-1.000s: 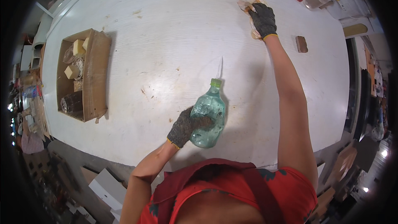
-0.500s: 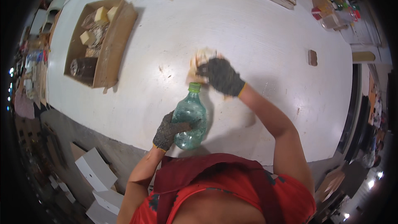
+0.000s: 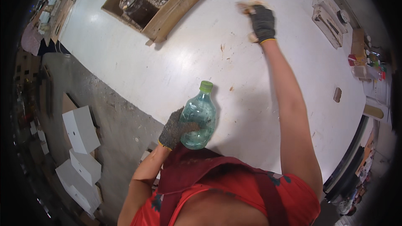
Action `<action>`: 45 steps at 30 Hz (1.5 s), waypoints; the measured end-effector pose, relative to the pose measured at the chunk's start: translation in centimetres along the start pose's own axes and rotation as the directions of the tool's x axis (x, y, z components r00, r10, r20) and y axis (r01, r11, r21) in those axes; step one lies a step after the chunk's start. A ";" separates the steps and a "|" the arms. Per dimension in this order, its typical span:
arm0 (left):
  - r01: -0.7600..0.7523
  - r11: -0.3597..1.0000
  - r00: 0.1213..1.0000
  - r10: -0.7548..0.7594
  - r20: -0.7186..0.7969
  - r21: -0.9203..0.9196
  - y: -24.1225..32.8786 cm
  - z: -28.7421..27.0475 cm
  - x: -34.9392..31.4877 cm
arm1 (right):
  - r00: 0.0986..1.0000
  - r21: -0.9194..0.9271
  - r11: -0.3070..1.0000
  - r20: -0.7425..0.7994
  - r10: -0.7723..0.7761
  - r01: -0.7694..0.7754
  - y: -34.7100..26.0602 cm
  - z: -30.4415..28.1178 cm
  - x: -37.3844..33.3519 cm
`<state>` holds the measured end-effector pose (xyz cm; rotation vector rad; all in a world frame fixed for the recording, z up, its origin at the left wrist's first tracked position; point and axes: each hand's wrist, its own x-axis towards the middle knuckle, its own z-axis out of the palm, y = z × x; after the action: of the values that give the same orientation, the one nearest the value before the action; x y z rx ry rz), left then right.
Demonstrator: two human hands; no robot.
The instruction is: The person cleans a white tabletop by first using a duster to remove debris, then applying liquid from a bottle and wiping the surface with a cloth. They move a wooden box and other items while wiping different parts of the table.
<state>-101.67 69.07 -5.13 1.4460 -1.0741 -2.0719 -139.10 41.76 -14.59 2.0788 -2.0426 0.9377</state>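
In a dark grey knit glove, my left hand (image 3: 173, 129) wraps round a clear green plastic bottle (image 3: 198, 119) with a light green cap. The bottle is held upright near my apron, at the near edge of the white table (image 3: 167, 73). My right hand (image 3: 263, 21), gloved the same way, is stretched far out over the tabletop. It presses a crumpled pale cloth (image 3: 256, 3) flat against the surface; the cloth is blurred and partly hidden under the glove. Small brown marks (image 3: 222, 48) dot the tabletop between the two hands.
A cardboard box (image 3: 178, 12) at the far left holds a dark jar and pale blocks. Far right lie a worn, pale block-like object (image 3: 328, 27) and a small brown block (image 3: 337, 95). White boxes (image 3: 80, 129) stand on the grey floor (image 3: 113, 113) to the left.
My right hand has swept the cloth away from me and to the right, its arm now extended. The left hand still grips the bottle. The whole view has shifted, the box appearing higher.
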 end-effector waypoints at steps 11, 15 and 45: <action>0.051 0.996 0.998 -0.049 0.033 -0.069 -1.3 -2.5 -0.9 | 0.845 0.453 0.889 0.498 -0.196 -0.061 -7.7 -9.3 -9.9; 0.033 0.994 0.997 -0.026 0.067 -0.101 -1.4 -1.7 -0.5 | 0.956 -0.253 0.923 0.040 -0.290 0.290 -0.9 -3.5 -3.2; 0.167 0.981 0.981 -0.155 0.114 -0.098 -1.9 0.5 -1.5 | 0.805 0.273 0.810 0.160 -0.571 0.520 -9.7 -2.1 -5.8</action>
<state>-101.37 71.48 -5.59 1.4270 -0.8950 -2.3049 -130.44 48.88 -12.15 2.7903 -1.2936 0.8607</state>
